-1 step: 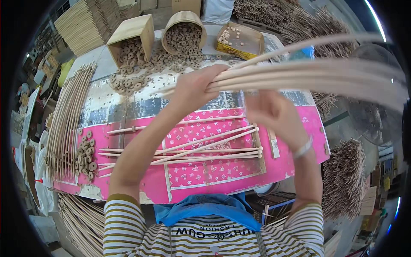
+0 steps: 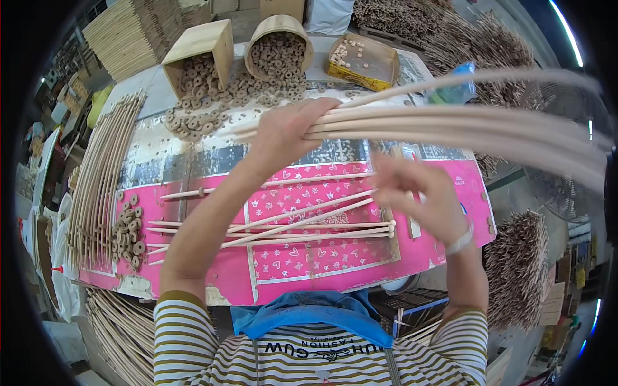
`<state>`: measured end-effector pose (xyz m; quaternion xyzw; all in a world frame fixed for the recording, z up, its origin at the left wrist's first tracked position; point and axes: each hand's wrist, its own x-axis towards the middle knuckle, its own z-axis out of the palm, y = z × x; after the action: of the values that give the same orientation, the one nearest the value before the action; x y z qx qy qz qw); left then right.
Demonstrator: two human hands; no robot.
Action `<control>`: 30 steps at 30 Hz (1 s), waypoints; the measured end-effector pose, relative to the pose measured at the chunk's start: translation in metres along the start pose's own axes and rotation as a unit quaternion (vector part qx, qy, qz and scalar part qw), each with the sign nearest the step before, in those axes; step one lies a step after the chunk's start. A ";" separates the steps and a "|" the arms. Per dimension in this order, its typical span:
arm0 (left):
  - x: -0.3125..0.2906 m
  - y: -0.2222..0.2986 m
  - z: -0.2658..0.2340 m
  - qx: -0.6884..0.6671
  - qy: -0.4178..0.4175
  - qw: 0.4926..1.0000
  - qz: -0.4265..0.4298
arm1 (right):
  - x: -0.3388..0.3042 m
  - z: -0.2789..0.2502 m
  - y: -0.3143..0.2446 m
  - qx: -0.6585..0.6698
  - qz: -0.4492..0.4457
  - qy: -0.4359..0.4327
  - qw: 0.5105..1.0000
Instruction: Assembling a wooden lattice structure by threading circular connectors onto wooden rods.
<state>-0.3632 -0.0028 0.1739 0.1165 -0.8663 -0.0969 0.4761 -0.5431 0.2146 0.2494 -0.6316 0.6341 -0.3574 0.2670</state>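
My left hand [image 2: 290, 132] is closed round a bundle of long pale wooden sticks [image 2: 412, 122], held level above the table. Their right ends are smeared by motion. Below the bundle, my right hand [image 2: 421, 196] hangs with bent fingers apart, slightly blurred, and no object shows in it. It is close to the right ends of several sticks [image 2: 309, 238] lying across the pink patterned sheet [image 2: 322, 267]; some of these end in small round knobs [image 2: 391, 226]. Behind my left forearm, another stick [image 2: 283, 183] carries a wooden ring near its left end.
A square wooden bucket [image 2: 199, 61] and a round one [image 2: 278, 48] lie tipped, spilling wooden rings [image 2: 244, 90]. Beside them is a yellow tray [image 2: 362, 61] with small beads. More rings [image 2: 129, 231] and a row of sticks [image 2: 106, 180] line the left side. Stick bundles [image 2: 515, 270] stand at right.
The blurred right ends of the held sticks have swung slightly downward. My right hand has come a little lower, its fingers looking more spread. My left hand keeps its grip.
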 end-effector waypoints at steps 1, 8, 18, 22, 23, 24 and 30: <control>-0.009 -0.005 -0.015 0.038 -0.024 0.999 0.008 | -0.015 0.002 -0.024 -0.016 -0.051 -0.042 0.998; -0.033 -0.007 -0.050 0.146 -0.192 0.969 0.053 | -0.036 -0.002 0.026 -0.557 -0.038 0.070 0.827; -0.003 0.008 -0.081 0.243 -0.076 0.966 0.049 | -0.016 0.004 0.092 -0.305 0.059 0.114 0.944; -0.094 -0.020 -0.008 0.157 -0.158 0.966 -0.130 | 0.005 -0.002 0.112 -0.148 0.087 0.130 0.977; -0.127 -0.036 0.016 0.176 -0.206 0.949 -0.161 | 0.006 0.007 0.129 -0.122 0.055 0.167 0.977; -0.164 -0.046 0.032 0.159 -0.253 0.933 -0.201 | 0.011 0.017 0.127 -0.083 0.073 0.141 0.984; -0.206 0.019 0.029 0.018 -0.362 0.918 -0.160 | 0.030 0.024 0.123 -0.054 0.111 0.102 0.987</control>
<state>-0.2827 0.0778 -0.0011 0.2192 -0.9508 -0.1919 0.1055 -0.6012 0.1760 0.1414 -0.5308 0.7426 -0.3534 0.2049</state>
